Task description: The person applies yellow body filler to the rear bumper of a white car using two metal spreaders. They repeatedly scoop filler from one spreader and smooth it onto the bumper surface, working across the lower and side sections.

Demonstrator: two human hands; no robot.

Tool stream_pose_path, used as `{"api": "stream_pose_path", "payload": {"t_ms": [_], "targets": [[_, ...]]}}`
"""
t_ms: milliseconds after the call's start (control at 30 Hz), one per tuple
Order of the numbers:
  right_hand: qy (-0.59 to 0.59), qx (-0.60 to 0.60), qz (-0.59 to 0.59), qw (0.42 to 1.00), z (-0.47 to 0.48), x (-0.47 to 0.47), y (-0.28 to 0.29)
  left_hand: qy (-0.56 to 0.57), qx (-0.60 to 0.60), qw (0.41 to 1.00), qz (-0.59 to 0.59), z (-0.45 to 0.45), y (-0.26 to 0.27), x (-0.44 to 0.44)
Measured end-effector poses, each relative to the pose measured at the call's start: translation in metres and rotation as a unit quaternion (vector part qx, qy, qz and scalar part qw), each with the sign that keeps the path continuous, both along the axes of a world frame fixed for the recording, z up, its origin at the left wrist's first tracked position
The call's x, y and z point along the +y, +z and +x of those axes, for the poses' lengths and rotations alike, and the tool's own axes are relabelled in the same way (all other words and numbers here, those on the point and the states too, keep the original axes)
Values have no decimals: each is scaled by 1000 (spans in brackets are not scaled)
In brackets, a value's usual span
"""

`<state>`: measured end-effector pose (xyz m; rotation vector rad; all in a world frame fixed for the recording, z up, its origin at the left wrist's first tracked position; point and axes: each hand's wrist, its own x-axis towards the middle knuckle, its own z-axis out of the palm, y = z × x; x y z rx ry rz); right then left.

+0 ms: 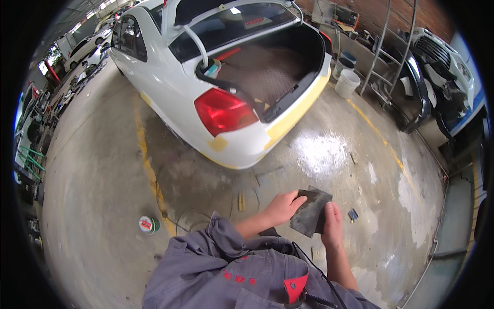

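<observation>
Both hands hold dark grey sheets of what looks like sandpaper (308, 212) in front of my body. My left hand (283, 207) pinches the upper left edge, thumb on top. On the right side, my right hand (332, 224) grips the edge with its thumb upward. The sheets overlap at an angle, and one has a worn, lighter patch. Beyond them stands a white sedan (181, 96) with its trunk lid raised. Yellow body filler (296, 112) covers much of its rear bumper, and a smaller filler patch (218, 144) lies below the red tail light (225, 112).
On the concrete floor are a lidded can (148, 224), a tan block (241, 201), a thin hose (189, 216) and a small blue packet (352, 215). White buckets (347, 83) and a metal ladder (380, 50) stand at right, near loose bumpers (418, 87).
</observation>
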<state>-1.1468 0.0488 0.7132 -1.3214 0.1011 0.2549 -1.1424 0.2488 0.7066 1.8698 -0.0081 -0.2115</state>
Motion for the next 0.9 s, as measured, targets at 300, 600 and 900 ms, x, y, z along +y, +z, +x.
{"api": "stream_pose_path", "payload": {"t_ms": [300, 600, 900], "targets": [[189, 116, 5, 975, 165, 31, -13, 288, -31, 957, -1, 197, -57, 126], [107, 191, -175, 960, 307, -103, -135, 510, -119, 840, 139, 345, -27, 435], [-150, 355, -358, 851, 351, -357, -237, 478, 26, 684, 551, 382, -34, 407]]}}
